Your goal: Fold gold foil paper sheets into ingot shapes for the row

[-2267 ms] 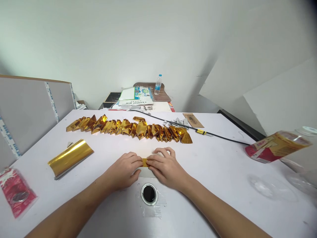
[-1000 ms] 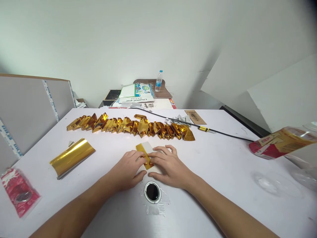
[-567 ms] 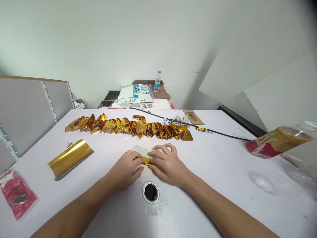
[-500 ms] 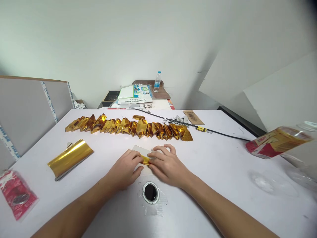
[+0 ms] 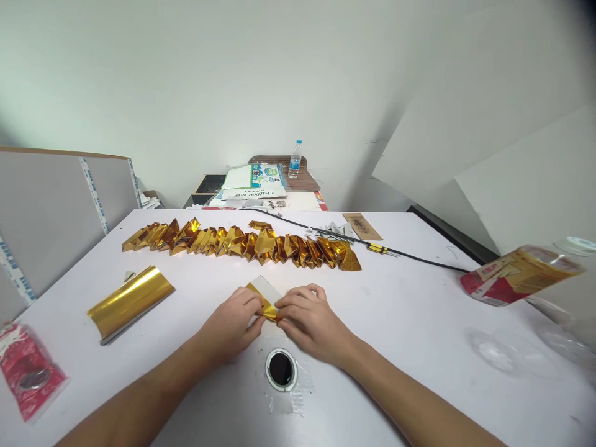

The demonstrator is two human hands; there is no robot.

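Observation:
A small sheet of gold paper [image 5: 267, 307] with a pale grey back lies partly folded between my hands. My left hand [image 5: 236, 321] pinches its left side, thumb and fingers close together. On the right side my right hand [image 5: 311, 318] grips the folded edge, its fingers bent over the paper. Beyond them a long row of folded gold paper pieces [image 5: 223, 241] stretches across the table. To the left lies a curled stack of gold sheets [image 5: 133, 301]. My fingers cover parts of the paper.
A round dark-centred disc [image 5: 281, 369] sits near me on the white table [image 5: 395, 347]. A red packet [image 5: 30, 372] lies at left, a large bottle [image 5: 521, 273] at right. A black cable [image 5: 428, 259] crosses behind. Farther back stands a water bottle [image 5: 295, 160].
The small paper has been turned and its fold altered, so more of its grey back and gold edge show. Both hands sit slightly lower in view, and the camera view has shifted a little.

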